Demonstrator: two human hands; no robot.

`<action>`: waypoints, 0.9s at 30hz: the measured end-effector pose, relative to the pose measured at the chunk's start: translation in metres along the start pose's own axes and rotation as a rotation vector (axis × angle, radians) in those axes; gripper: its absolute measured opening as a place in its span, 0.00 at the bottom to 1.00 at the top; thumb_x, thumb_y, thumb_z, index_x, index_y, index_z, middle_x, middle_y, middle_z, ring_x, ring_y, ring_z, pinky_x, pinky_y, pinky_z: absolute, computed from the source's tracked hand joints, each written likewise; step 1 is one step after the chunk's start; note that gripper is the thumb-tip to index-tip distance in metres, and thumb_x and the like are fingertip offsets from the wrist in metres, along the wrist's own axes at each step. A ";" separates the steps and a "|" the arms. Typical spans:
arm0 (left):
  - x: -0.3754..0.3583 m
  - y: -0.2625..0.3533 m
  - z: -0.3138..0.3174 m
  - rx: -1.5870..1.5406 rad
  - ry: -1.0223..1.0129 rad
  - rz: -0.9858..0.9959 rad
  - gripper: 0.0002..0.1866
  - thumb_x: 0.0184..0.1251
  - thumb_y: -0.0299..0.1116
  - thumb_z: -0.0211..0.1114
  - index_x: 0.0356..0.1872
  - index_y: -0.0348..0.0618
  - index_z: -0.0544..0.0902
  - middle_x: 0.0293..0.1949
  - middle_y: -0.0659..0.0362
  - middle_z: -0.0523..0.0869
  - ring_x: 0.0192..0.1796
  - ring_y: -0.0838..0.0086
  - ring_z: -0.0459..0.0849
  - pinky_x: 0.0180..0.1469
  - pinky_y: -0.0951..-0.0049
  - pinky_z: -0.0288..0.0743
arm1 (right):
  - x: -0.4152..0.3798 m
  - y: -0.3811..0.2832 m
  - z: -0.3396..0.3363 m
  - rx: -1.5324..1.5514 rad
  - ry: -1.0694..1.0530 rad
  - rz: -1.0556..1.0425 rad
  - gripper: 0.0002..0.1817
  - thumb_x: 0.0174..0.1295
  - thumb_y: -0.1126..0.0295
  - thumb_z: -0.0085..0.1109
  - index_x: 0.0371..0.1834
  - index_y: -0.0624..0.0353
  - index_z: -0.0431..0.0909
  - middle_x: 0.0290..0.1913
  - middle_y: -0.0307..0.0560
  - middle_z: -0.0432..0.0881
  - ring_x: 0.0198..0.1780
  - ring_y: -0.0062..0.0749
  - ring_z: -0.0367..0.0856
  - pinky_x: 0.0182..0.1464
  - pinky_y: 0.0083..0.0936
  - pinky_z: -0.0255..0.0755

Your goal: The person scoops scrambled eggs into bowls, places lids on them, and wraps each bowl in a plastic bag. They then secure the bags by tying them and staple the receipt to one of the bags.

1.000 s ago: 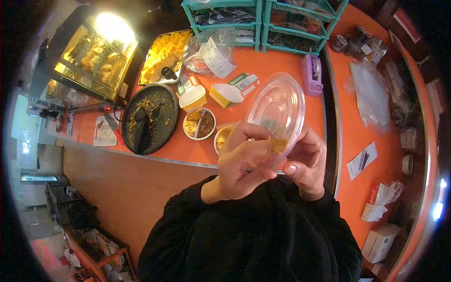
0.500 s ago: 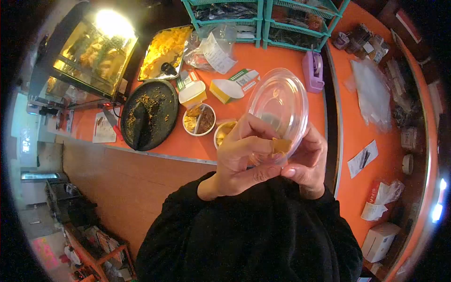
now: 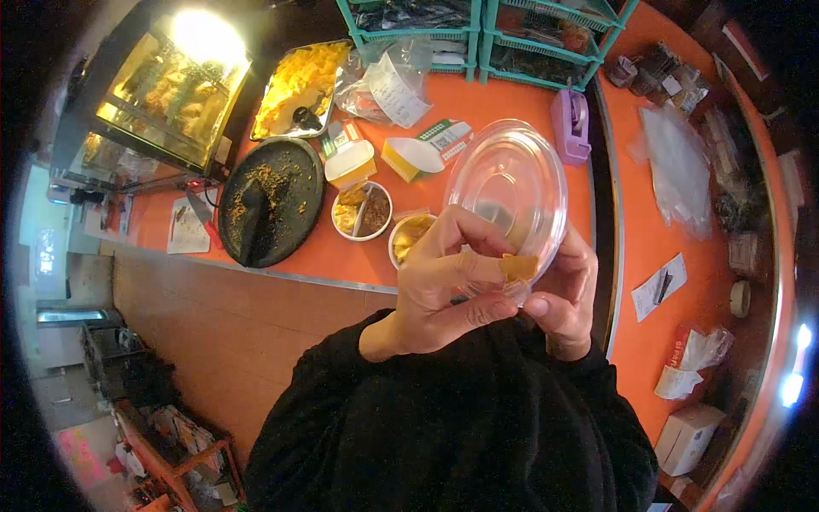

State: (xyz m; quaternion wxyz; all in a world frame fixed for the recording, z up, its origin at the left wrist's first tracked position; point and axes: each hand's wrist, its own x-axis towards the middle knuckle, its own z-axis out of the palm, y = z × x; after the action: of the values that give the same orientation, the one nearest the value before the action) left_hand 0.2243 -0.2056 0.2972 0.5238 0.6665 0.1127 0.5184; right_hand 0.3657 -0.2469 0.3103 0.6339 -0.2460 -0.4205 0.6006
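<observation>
A clear oval plastic lid (image 3: 505, 166) is held up on a tilt between my two hands. My left hand (image 3: 448, 286) grips its lower left edge with bent fingers, and a small orange-brown piece (image 3: 519, 268) shows at the fingertips. On the other side, my right hand (image 3: 570, 290) pinches the lower right rim, the thumb near the left thumb. Just left of my hands stands a round white bowl (image 3: 395, 247) of yellow food, partly covered by my fingers. Beside it, a divided white bowl (image 3: 362, 240) holds yellow food and something brown.
A dark stone mortar (image 3: 300, 192) with a pestle (image 3: 249, 224) lies left, near a red-handled knife (image 3: 211, 229). Behind are a tray of yellow food (image 3: 299, 81), two paper boxes (image 3: 350, 171) and teal racks (image 3: 490, 43). A purple tape dispenser (image 3: 570, 136) stands right.
The lid has turned slightly more face-on to the camera and shifted a little right. Both hands keep their hold, and more of the near white bowl shows.
</observation>
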 end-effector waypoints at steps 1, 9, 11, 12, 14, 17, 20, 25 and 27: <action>0.000 0.000 0.001 -0.008 0.016 0.007 0.12 0.45 0.27 0.68 0.34 0.43 0.80 0.37 0.59 0.73 0.38 0.74 0.72 0.38 0.78 0.65 | 0.001 0.000 0.001 -0.001 0.004 -0.013 0.18 0.44 0.73 0.64 0.36 0.62 0.67 0.41 0.42 0.68 0.44 0.25 0.70 0.44 0.22 0.67; 0.001 -0.011 0.009 0.714 0.199 0.290 0.10 0.43 0.21 0.66 0.30 0.39 0.79 0.27 0.54 0.77 0.26 0.68 0.77 0.27 0.74 0.70 | 0.000 0.012 -0.009 -0.382 0.161 -0.125 0.12 0.45 0.80 0.57 0.33 0.63 0.67 0.32 0.40 0.72 0.34 0.20 0.73 0.36 0.15 0.68; 0.003 -0.018 0.008 0.706 0.206 0.170 0.09 0.42 0.20 0.66 0.28 0.38 0.77 0.27 0.54 0.77 0.25 0.68 0.78 0.25 0.76 0.70 | 0.005 0.015 -0.009 -0.551 0.271 -0.079 0.10 0.45 0.80 0.55 0.31 0.63 0.68 0.29 0.39 0.73 0.31 0.18 0.73 0.33 0.14 0.68; 0.005 -0.020 0.007 0.702 0.209 0.109 0.09 0.41 0.19 0.66 0.26 0.37 0.77 0.27 0.54 0.77 0.25 0.68 0.78 0.24 0.76 0.70 | 0.007 0.019 -0.012 -0.567 0.288 -0.064 0.09 0.45 0.80 0.55 0.30 0.63 0.68 0.28 0.39 0.73 0.30 0.17 0.73 0.31 0.14 0.67; 0.003 -0.023 0.006 0.644 0.227 -0.026 0.08 0.40 0.18 0.65 0.23 0.38 0.75 0.25 0.56 0.78 0.25 0.70 0.78 0.25 0.79 0.69 | 0.011 0.030 -0.017 -0.596 0.321 -0.035 0.07 0.46 0.80 0.55 0.29 0.64 0.68 0.26 0.38 0.73 0.28 0.15 0.72 0.29 0.13 0.67; -0.002 -0.038 0.003 0.558 0.258 -0.032 0.08 0.40 0.16 0.64 0.21 0.38 0.74 0.25 0.57 0.79 0.25 0.72 0.78 0.27 0.78 0.69 | 0.011 0.033 -0.020 -0.609 0.343 -0.003 0.07 0.47 0.81 0.53 0.32 0.66 0.71 0.26 0.39 0.75 0.28 0.16 0.73 0.29 0.13 0.67; 0.001 -0.050 0.003 0.551 0.318 0.113 0.10 0.39 0.16 0.63 0.19 0.40 0.71 0.23 0.58 0.78 0.22 0.73 0.77 0.24 0.79 0.68 | 0.014 0.038 -0.019 -0.615 0.391 -0.025 0.09 0.48 0.81 0.53 0.35 0.67 0.72 0.28 0.40 0.77 0.28 0.17 0.74 0.29 0.14 0.68; 0.000 -0.054 0.005 0.455 0.255 -0.021 0.12 0.38 0.16 0.62 0.17 0.39 0.66 0.26 0.56 0.79 0.26 0.71 0.78 0.25 0.77 0.68 | 0.017 0.040 -0.024 -0.594 0.396 -0.007 0.12 0.46 0.81 0.52 0.36 0.68 0.73 0.30 0.43 0.79 0.29 0.18 0.75 0.30 0.15 0.70; -0.001 -0.057 0.004 0.472 0.238 -0.015 0.12 0.38 0.16 0.62 0.17 0.39 0.65 0.26 0.55 0.79 0.26 0.70 0.78 0.25 0.77 0.67 | 0.019 0.042 -0.026 -0.651 0.409 0.004 0.12 0.45 0.82 0.52 0.36 0.68 0.74 0.30 0.43 0.79 0.29 0.18 0.75 0.30 0.15 0.70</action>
State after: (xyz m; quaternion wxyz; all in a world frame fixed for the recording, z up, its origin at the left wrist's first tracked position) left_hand 0.2497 -0.1842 0.2503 0.3406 0.7038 0.2962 0.5486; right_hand 0.3625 -0.2171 0.2666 0.5924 -0.5499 -0.4536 0.3753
